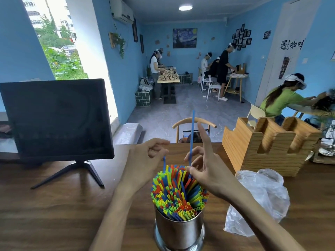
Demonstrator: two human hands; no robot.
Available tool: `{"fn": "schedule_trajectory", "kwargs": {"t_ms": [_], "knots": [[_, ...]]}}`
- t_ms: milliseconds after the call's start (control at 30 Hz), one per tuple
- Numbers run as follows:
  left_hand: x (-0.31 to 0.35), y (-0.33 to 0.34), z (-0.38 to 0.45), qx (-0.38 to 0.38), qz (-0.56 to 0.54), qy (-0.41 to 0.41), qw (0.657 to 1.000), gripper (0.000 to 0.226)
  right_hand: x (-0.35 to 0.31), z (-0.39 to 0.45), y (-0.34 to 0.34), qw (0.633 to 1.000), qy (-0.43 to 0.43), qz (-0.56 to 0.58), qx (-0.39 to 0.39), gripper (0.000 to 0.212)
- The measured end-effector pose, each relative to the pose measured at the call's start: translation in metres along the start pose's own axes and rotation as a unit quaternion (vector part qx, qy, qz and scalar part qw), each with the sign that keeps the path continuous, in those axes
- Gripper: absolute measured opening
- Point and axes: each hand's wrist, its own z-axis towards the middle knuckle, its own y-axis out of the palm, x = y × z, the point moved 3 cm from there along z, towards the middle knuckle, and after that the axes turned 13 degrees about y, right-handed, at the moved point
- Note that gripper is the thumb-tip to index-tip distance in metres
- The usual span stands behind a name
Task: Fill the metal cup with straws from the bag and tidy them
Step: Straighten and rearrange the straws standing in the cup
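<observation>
While the head view looks down over a wooden bench (54, 211), a metal cup (178, 230) stands near its front edge, packed with straws (178, 192) in red, yellow, green and blue that fan out above the rim. Both hands hover just behind and above the bundle. On the left side, the left hand (145, 160) has its fingers curled, pinching the top of a short blue straw (164, 164) that sticks up from the back of the bundle. Opposite it, the right hand (203, 171) pinches a long blue straw (191, 138) low on its shaft between thumb and bent fingers, with the index finger stretched straight up beside it; this straw stands nearly upright, its lower end among the other straws and its top well above both hands. A crumpled clear plastic bag (261, 201) lies on the bench just right of the cup, under the right forearm. Behind the bag sits a wooden holder (268, 147) with notched slots. A dark monitor (54, 118) on a black stand occupies the left of the bench. Beyond the bench are a wooden chair (194, 125), blue walls and several people working at tables in the room
</observation>
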Motion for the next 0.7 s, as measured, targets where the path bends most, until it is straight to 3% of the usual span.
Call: {"fn": "schedule_trajectory", "kwargs": {"t_ms": [100, 233, 500, 633, 700], "knots": [[0.013, -0.004, 0.004, 0.018, -0.034, 0.033, 0.999, 0.028, -0.001, 0.003, -0.005, 1.000, -0.018, -0.022, 0.012, 0.135], [0.021, -0.006, 0.007, 0.017, -0.036, 0.052, 0.998, 0.026, -0.001, 0.004, -0.012, 0.999, -0.032, -0.001, -0.010, 0.130], [0.031, -0.008, 0.013, 0.042, -0.033, 0.086, 0.995, 0.024, -0.002, -0.006, -0.014, 0.994, -0.099, 0.037, 0.024, 0.061], [0.033, -0.009, 0.016, 0.049, -0.032, 0.102, 0.993, 0.027, -0.006, -0.005, -0.015, 0.993, -0.105, 0.056, 0.024, 0.068], [0.035, -0.008, 0.016, 0.063, -0.037, 0.110, 0.991, 0.029, -0.007, -0.002, -0.014, 0.997, -0.079, -0.007, -0.027, 0.073]]}}
